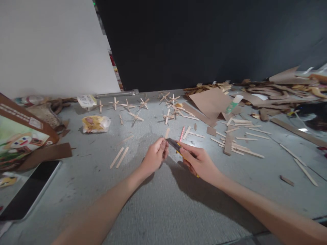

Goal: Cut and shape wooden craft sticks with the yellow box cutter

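Observation:
My left hand (155,154) pinches a flat wooden craft stick (167,133), whose upper end sticks out above the fingers. In my right hand (201,163) is a utility knife (174,144) with a dark blade and some yellow on its body. The blade's tip meets or nearly meets the stick at my left fingertips; I cannot tell whether it cuts in. Two loose craft sticks (119,158) lie side by side left of my hands. Just beyond the knife lies a red-and-white striped stick or straw (182,133).
Several crossed-stick pieces (136,116) stand farther back. On the right are scattered sticks (245,149), brown cardboard (211,103) and a green-and-white glue stick (233,103). A phone (32,190), printed box (22,136) and yellow packet (95,124) sit left. A dark panel (204,41) rises behind.

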Motion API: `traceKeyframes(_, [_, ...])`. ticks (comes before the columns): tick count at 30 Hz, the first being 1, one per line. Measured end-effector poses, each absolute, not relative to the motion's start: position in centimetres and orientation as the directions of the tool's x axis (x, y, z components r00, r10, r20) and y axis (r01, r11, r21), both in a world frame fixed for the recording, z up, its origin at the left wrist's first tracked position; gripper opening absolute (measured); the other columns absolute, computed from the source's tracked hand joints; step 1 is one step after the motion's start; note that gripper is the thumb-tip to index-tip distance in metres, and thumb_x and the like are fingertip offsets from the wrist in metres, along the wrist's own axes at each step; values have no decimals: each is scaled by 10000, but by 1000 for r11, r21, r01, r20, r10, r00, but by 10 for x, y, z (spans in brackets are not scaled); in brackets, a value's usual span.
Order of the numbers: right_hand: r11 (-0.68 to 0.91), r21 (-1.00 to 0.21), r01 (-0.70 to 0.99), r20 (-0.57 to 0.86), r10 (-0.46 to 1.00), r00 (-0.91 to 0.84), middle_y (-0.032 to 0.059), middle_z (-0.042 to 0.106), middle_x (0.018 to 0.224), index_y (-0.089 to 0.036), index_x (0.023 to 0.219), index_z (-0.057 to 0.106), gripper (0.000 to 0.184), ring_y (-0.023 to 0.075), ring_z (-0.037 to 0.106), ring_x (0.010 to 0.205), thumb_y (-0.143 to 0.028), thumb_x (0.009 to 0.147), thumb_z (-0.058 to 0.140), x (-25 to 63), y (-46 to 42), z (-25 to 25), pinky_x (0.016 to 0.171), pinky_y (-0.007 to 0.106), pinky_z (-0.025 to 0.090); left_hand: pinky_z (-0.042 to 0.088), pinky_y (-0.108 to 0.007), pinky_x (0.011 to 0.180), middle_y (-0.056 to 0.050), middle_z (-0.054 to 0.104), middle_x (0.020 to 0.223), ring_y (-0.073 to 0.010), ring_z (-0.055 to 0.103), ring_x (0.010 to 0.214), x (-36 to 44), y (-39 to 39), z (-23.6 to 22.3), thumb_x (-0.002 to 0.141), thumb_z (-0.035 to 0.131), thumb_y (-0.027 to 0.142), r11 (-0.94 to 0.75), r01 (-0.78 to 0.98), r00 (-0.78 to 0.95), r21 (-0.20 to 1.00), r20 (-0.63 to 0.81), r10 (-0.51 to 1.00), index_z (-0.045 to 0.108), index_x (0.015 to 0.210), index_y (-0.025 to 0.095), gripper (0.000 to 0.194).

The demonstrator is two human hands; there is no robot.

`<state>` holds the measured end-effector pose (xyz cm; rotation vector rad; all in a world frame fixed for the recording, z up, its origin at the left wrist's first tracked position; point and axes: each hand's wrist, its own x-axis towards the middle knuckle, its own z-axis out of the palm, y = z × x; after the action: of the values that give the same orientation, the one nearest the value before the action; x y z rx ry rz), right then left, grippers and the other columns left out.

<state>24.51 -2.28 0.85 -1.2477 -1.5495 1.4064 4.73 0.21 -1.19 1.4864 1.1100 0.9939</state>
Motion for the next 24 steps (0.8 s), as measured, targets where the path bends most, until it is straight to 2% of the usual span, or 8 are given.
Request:
traceKeyframes(11, [-139,-985,98,-164,931,-326,-117,382,530,-89,1548,609,920,75,332,331,-723,881,647,244,-16,3,338,224,323,294,-260,519,53,459,591,-109,388,513,48,6,-17,955,429,836,-66,72,261,995,45,964,465,872,233,610])
traceKeyframes(17, [-70,-987,148,-105,963,-248,-104,395,553,-79,1574,580,920,74,321,365,-704,902,629,246,-18,7,358,226,314,270,-242,499,72,409,642,-101,348,516,53,5,-21,964,470,794,-24,-48,264,999,36,964,485,954,231,563])
traceKeyframes(20, [-24,-981,194,-73,966,-249,-95,391,550,-57,1603,540,917,89,340,399,-677,931,607,247,-19,6,381,231,312,289,-241,499,66,425,668,-103,364,528,55,4,-23,986,448,768,-49,-32,221,998,55,974,488,973,229,541])
traceKeyframes(24, [21,-970,241,-42,966,-255,-76,406,565,-72,1586,570,836,96,347,429,-642,974,578,247,-20,3,399,234,297,320,-247,518,53,451,686,-104,392,541,55,3,-23,1019,406,744,-76,27,213,997,69,975,479,945,229,526])
